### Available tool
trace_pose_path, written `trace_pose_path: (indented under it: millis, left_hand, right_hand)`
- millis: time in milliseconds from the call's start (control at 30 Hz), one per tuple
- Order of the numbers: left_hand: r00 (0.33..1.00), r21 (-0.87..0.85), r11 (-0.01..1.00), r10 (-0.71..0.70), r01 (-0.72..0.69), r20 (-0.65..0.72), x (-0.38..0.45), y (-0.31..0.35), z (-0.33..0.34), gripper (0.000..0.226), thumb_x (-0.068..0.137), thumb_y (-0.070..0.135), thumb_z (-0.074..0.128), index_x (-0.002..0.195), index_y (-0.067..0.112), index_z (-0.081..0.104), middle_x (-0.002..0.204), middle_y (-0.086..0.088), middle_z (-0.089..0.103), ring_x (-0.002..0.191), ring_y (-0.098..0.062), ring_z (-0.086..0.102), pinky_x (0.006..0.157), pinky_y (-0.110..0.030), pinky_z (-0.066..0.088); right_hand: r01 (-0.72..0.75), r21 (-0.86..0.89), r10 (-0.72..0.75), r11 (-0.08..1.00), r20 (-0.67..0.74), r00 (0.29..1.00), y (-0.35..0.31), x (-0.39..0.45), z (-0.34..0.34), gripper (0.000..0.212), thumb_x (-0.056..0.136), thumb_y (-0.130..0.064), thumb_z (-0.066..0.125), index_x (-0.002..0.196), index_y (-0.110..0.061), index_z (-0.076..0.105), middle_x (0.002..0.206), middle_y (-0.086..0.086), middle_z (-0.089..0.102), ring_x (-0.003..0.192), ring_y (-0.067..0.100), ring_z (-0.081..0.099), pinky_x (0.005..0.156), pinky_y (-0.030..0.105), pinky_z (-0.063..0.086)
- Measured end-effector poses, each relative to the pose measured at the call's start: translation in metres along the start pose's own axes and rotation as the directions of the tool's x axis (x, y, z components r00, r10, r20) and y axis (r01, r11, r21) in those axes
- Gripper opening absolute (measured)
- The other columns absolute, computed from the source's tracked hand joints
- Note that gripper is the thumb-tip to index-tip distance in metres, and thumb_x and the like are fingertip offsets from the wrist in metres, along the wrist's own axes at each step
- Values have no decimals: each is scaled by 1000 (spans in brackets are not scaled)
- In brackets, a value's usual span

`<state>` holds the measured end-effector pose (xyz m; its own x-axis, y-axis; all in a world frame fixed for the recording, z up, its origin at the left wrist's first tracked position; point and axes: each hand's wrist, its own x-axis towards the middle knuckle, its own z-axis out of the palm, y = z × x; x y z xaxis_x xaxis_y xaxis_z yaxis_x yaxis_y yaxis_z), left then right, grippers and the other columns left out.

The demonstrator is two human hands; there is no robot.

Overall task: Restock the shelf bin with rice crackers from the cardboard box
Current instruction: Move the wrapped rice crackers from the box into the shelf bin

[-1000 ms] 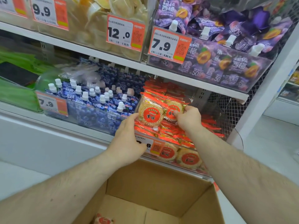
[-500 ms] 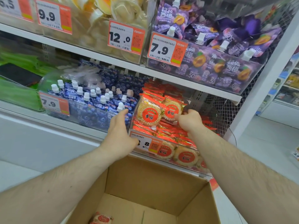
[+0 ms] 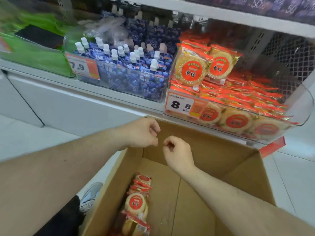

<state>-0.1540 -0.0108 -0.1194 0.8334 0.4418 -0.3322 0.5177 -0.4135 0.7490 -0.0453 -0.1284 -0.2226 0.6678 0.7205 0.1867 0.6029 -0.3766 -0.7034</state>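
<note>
A clear shelf bin (image 3: 300, 120) with an 8.8 price tag (image 3: 180, 105) holds many red-and-gold rice cracker packs. Two rice cracker packs (image 3: 192, 68) stand upright at its back left. Below the shelf stands an open cardboard box (image 3: 238, 167). Along the box's left wall lie several more cracker packs (image 3: 136, 203). My left hand (image 3: 141, 135) hovers over the box's far left corner, fingers loosely curled and holding nothing. Just to its right, my right hand (image 3: 177, 150) hangs over the box, fingers also curled and empty.
A bin of blue spouted drink pouches (image 3: 129, 70) with a 7.9 tag sits left of the cracker bin. Green packets (image 3: 34, 53) lie further left. A white shelf edge (image 3: 221, 16) runs overhead. A grey shoe (image 3: 90, 195) stands on the white floor beside the box.
Both hands have let go of the upright cracker packs in the bin and dropped down over the box. The camera has tilted downward, showing more of the box.
</note>
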Motion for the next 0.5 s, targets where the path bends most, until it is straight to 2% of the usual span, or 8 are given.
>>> trace_pose_path:
  millis: [67,133,200,300,400,500]
  left_hand:
    - [999,31,999,-31,30,23,1,-12,0,29,83,13,69,107,24,55,102,6,60,90,-11,60,71,-21,47]
    - [997,42,997,-61,59,47,3,-22,-1,28,84,15,67,107,26,56,99,9,61,85,-9,60,70,-22,48]
    - [994,53,995,-88,85,64,7,-31,-2,27,84,17,67,106,27,56,98,11,61,86,-8,61,73,-22,48]
    - [990,40,992,-126,124,61,15,-40,-5,26,85,20,68,105,31,55,101,13,58,91,-4,59,72,-20,47]
    - [989,12,990,-140,139,58,22,-44,-4,25,85,19,69,100,34,54,101,14,58,90,-3,58,70,-20,43]
    - [987,-1,990,-141,142,73,27,-42,-1,26,85,19,68,103,33,55,102,13,59,90,-3,58,67,-19,41]
  right_hand:
    - [-263,-78,274,962,224,935,33,-9,47,21,82,-9,55,91,-21,70,94,-3,70,91,17,63,73,20,42]
    - [-429,-143,451,892,344,824,60,-16,89,25,84,-12,54,101,-21,70,108,0,70,103,21,63,77,19,45]
    - [-535,-171,551,827,434,713,77,-25,124,28,88,-19,56,115,-19,64,117,4,67,106,22,63,83,22,48]
    - [-663,-162,633,731,522,571,96,-40,163,35,88,-28,60,121,-20,54,111,4,66,100,22,64,86,28,53]
    - [-693,-169,664,700,509,547,114,-48,187,32,84,-29,61,114,-27,52,105,2,68,93,21,67,86,35,57]
    - [-717,-154,689,680,467,554,124,-45,189,19,81,-21,62,98,-27,55,99,0,68,89,20,66,82,32,57]
